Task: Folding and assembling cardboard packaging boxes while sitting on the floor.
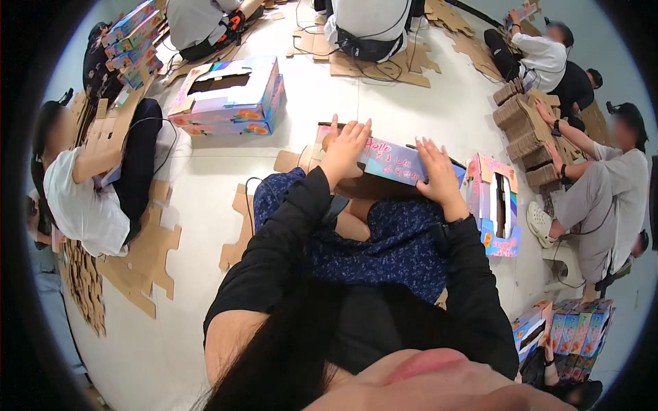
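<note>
Lap: person sits on the floor (411, 103), knees up under a dark blue patterned skirt (391, 246).
Box: colourful printed carton (391, 161) rests across the knees, long side toward the person, partly folded.
Left hand (343, 147): grip closed over the carton's near left top edge, fingers curled over it.
Right hand (439, 175): flat, fingers spread, pressing the right end of the top panel; not clasping.
Handling, judged: light, stiff corrugated board; panels flex at the creases, printed face likely slick. Best held at edges and folds.
Beside: finished carton (495, 205) upright, just right of the knee.
Farther: open carton (229, 96); flat cardboard blanks (137, 253); other people seated around.
</note>
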The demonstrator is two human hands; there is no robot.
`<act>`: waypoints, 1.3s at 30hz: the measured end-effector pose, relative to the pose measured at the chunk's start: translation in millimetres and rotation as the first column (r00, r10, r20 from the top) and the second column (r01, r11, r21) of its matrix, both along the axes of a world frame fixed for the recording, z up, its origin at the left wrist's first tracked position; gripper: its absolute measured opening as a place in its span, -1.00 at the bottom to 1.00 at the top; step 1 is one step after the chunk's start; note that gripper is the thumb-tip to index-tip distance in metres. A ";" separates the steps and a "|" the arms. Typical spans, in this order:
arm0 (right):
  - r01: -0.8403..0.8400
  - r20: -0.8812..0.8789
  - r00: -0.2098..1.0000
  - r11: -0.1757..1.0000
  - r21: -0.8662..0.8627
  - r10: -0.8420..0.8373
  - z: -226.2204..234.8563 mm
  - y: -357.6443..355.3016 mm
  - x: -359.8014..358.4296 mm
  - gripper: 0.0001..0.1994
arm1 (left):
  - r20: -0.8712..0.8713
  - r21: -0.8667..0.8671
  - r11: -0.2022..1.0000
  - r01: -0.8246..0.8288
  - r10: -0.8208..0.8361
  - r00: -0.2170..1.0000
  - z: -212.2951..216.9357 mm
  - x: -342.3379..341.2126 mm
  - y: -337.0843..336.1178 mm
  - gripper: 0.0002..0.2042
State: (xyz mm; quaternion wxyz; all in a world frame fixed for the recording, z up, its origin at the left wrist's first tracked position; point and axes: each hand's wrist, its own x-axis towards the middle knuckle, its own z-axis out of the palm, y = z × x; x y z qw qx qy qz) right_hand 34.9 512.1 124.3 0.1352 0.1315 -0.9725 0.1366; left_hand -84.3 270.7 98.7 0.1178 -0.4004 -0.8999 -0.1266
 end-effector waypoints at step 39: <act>0.498 -0.137 0.862 0.866 0.049 -0.488 -41.0 8.6 24.9 0.12 | -0.155 0.318 0.933 0.169 -0.125 0.980 -49.0 10.0 -12.3 -0.22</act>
